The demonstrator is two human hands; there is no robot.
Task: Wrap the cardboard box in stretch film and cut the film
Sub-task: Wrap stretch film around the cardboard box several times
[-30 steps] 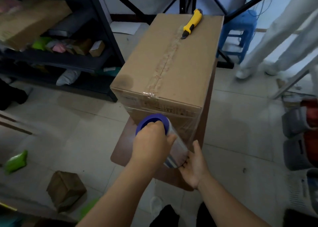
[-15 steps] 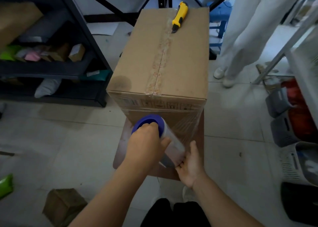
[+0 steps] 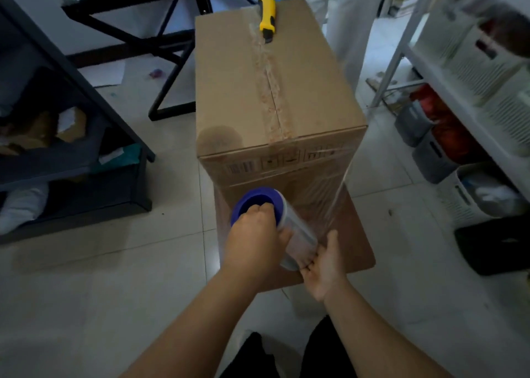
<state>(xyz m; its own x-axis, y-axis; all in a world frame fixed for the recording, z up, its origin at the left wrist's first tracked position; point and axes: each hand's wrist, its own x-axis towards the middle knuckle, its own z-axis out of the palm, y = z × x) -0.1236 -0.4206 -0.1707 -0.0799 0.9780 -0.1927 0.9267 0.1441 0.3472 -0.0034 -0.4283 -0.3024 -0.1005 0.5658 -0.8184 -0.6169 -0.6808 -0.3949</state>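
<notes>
**Box half-wrapped, film under tension**

Box [image 3: 275,90] stands on a low table [image 3: 358,248], film [image 3: 324,199] stretched from its right near corner to the roll [image 3: 286,228]. Left hand [image 3: 255,242] has its fingers [image 3: 262,209] hooked into the blue core; right hand [image 3: 324,265] cups the roll's lower end, fingers loosely curled. A yellow knife [image 3: 266,16] rests on top. Pulling too hard could shift the box, drop the knife or tear the film.

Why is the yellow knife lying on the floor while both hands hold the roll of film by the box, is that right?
Not quite. The head view shows the yellow knife lying on top of the box, at its far end, not on the floor. The left hand and right hand do hold the roll of film.
</notes>
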